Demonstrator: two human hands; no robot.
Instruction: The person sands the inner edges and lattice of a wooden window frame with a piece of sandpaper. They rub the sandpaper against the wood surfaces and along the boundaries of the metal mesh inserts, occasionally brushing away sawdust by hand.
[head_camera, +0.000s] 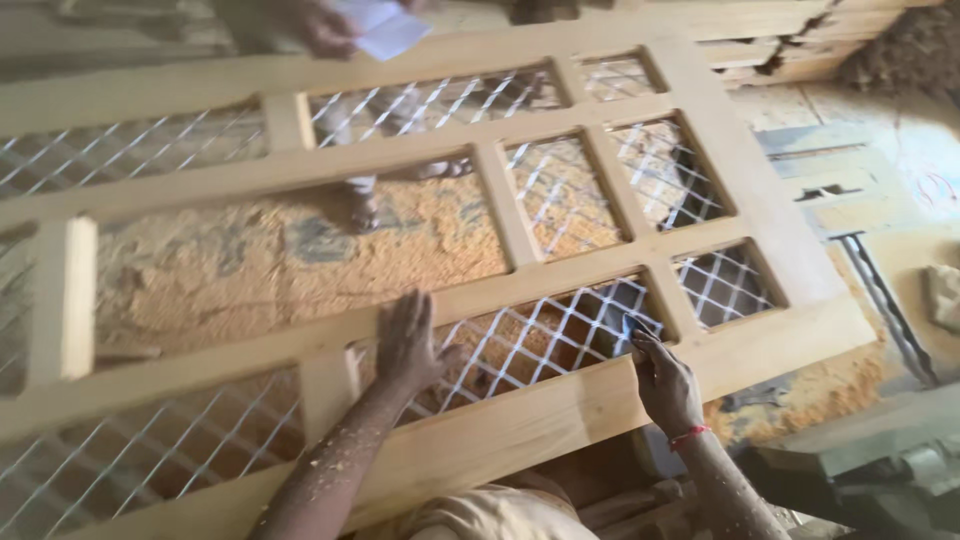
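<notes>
Here the left hand (408, 340) lies flat and open, fingers spread, palm down on a horizontal rail of the wooden door frame (560, 415), grasping nothing; its forearm, dusted with sawdust, reaches up from the bottom edge of the view. The right hand (662, 380) is closed around a small blue-grey piece (630, 325), likely sandpaper though too small to tell, and presses it against the inner edge of the frame's wide near rail, beside an upright bar; a red thread circles that wrist, and the forearm rises from the lower right. The frame lies tilted across the whole view, its openings backed by white diamond-pattern wire mesh (545, 335), some panes showing only the floor below. Under it, the floor (300, 250) is thick with sawdust. At the frame's far edge, another person's hand (325, 28) holds a white sheet (385, 28), and their sandalled feet show through the mesh. Wooden planks (770, 45) are stacked beyond the frame's far right corner.
</notes>
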